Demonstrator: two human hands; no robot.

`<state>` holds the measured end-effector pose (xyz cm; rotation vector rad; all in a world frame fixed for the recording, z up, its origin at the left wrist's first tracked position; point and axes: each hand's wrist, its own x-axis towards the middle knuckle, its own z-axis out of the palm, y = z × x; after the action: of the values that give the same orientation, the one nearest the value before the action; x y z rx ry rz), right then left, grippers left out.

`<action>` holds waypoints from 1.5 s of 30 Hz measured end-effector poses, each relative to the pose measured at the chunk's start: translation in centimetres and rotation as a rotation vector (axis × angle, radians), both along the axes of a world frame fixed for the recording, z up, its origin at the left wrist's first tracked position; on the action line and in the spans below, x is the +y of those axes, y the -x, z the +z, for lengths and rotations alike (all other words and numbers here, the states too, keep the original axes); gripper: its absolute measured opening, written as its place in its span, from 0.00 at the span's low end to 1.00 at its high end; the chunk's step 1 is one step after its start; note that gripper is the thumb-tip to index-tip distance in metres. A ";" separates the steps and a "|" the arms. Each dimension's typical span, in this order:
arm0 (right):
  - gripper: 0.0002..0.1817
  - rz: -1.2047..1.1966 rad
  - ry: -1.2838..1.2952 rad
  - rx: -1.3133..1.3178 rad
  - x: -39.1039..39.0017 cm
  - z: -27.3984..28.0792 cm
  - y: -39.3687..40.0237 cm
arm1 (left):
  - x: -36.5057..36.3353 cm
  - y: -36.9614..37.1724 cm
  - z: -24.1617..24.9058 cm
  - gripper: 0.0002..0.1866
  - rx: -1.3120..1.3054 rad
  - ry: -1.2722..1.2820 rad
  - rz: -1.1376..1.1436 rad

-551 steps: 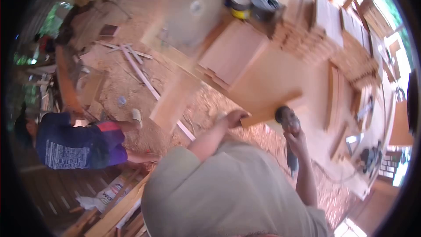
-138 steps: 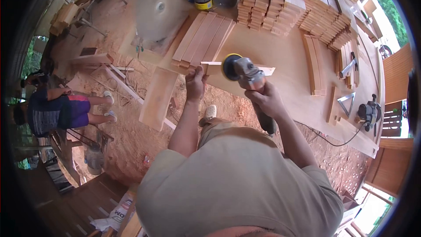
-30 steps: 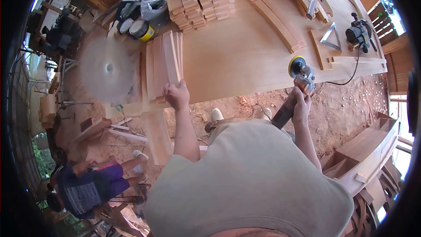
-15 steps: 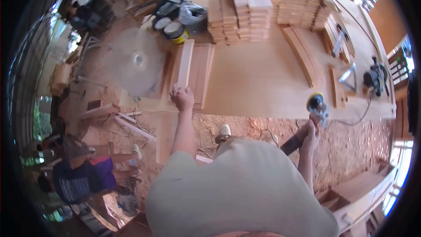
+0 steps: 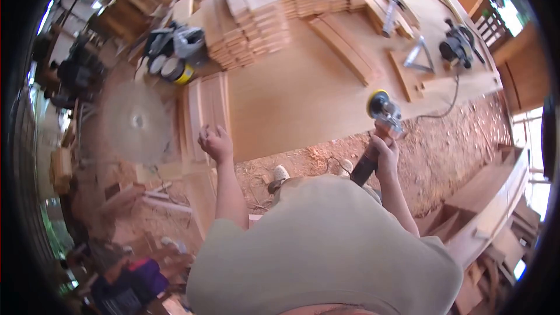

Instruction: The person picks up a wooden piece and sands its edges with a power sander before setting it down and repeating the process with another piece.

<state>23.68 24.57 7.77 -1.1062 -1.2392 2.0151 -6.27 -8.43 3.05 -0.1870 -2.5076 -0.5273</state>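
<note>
My left hand (image 5: 216, 143) hovers at the near ends of a row of flat wooden slats (image 5: 204, 105) on the big plywood table (image 5: 291, 99). Its fingers are loosely curled and apart, and I see nothing held in it. My right hand (image 5: 385, 153) grips the dark handle of an angle sander (image 5: 382, 111). The sander's yellow-rimmed disc is held just above the table's near edge.
Tall stacks of slats (image 5: 251, 11) fill the table's far side. Paint cans (image 5: 175, 70) and a plastic bag (image 5: 175, 38) stand at its left end. A circular saw (image 5: 458, 46), a metal triangle (image 5: 417, 55) and a hammer (image 5: 391, 14) lie right. Another person (image 5: 134, 280) crouches lower left.
My left hand has let go of the slat it held on the row. The right hand has lifted the sander up over the table's edge. My head has turned.
</note>
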 end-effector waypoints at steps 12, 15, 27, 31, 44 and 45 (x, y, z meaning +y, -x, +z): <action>0.13 -0.157 0.004 0.002 3.6 -1.8 -7.4 | 35.3 -6.9 -2.4 0.31 -0.953 -0.100 -0.773; 0.17 -0.174 0.027 -0.025 4.0 -0.5 -9.4 | 41.3 -7.3 -4.0 0.39 -0.944 -0.170 -0.619; 0.19 -0.048 0.078 -0.079 6.5 -1.5 -10.6 | 32.5 -6.4 -5.0 0.37 -0.962 -0.229 -0.315; 0.18 0.112 0.060 -0.011 6.4 -1.3 -7.8 | 19.5 -9.5 -4.2 0.30 -1.186 -0.313 -0.354; 0.21 0.752 -0.482 -0.391 3.0 1.1 6.6 | 1.9 -13.5 -7.5 0.17 -1.172 -1.354 -0.012; 0.22 0.795 -0.545 -0.344 2.6 0.9 7.6 | 3.1 -13.2 -7.4 0.18 -1.164 -1.322 -0.027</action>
<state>16.11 27.19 8.65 -0.7548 -2.5265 1.7933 6.89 -5.33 -4.37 0.7907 -2.3732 -2.6800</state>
